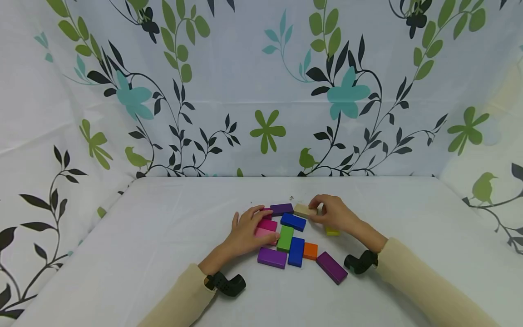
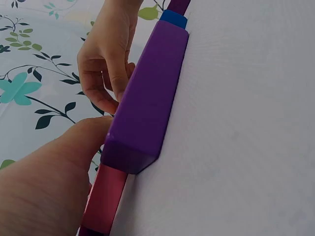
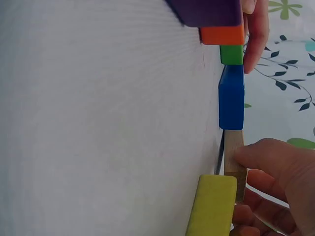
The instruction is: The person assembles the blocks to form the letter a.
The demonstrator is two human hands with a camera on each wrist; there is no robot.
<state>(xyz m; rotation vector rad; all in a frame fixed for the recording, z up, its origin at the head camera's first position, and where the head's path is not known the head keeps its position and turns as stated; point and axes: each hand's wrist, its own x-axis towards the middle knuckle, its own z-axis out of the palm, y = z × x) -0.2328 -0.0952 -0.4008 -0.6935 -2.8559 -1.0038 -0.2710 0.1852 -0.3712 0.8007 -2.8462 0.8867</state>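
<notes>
Head view: a tan block [image 1: 301, 210] is being pinched at its right end by the fingers of the right hand [image 1: 333, 214], among the farthest blocks on the white desk [image 1: 392, 204]. Its left end is being flanked by the dark purple block [image 1: 282, 209]; whether contact is being made cannot be told. The upper blue block [image 1: 293, 221] is being seen just nearer. The left hand [image 1: 245, 229] is being rested over the pink block [image 1: 263, 234] and magenta block [image 1: 268, 225], its fingers being held spread, unclenched. Nearer still, the green block [image 1: 285, 238], lower blue block [image 1: 296, 252], orange block [image 1: 310, 251], purple block [image 1: 272, 258] and plum block [image 1: 332, 268] are being shown.

Right wrist view: the right thumb is being laid along the tan block's near side, the other fingers being curled behind, a grip only partly shown from above. The yellow block [image 3: 212, 204], mostly covered by the right hand in the head view, is being shown larger here, though being cut by the frame edge.

Left wrist view: the purple block's side and end are being shown large, the left thumb being seen beside it; the tan block is being hidden.
</notes>
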